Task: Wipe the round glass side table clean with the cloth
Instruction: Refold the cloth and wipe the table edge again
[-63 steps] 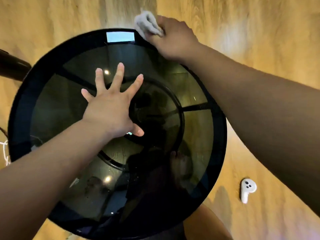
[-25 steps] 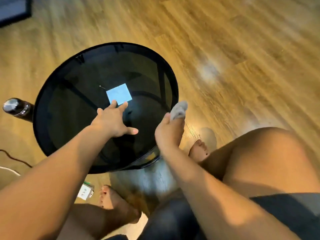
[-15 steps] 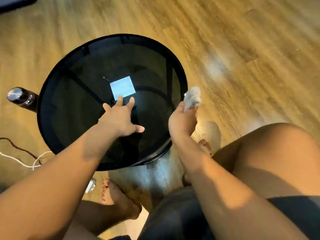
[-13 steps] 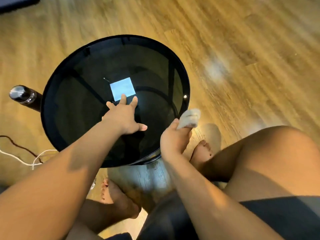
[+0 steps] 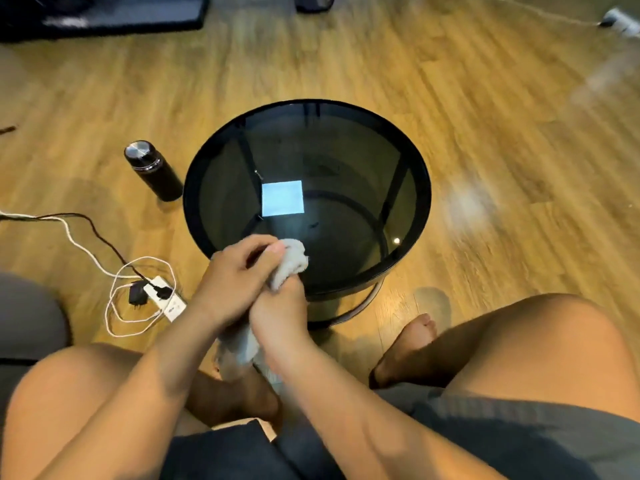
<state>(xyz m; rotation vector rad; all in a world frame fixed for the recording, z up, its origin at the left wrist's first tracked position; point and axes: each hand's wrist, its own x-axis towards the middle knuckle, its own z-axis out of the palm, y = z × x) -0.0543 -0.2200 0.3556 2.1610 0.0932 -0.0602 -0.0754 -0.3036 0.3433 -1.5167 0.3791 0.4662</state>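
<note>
– Hands first: where are they?
– Both sit together in front of the person's lap, just at the near edge of the round dark glass side table (image 5: 424,188). The left hand (image 5: 239,282) curls its fingers over the bunched top of a crumpled grey-white cloth (image 5: 292,263). The right hand (image 5: 280,317) grips the same cloth lower down, knuckles touching the left hand.
– So the cloth is not flat on the glass?
– No. It is bundled between the two hands, its top end poking out over the near rim, and a tail hangs down below the right wrist. Whether it touches the glass cannot be told.
– And the table top?
– A pale blue square reflection (image 5: 282,198) shows near its middle, and a small bright spot of light lies towards the right side.
– Around it?
– A black cylindrical bottle with a steel cap (image 5: 152,171) stands upright on the wooden plank floor (image 5: 450,81), just beside the table's left edge. Nearer, a white power strip (image 5: 166,299) lies among looped white and dark cables (image 5: 86,258). A bare foot (image 5: 415,337) rests by the table's base.
</note>
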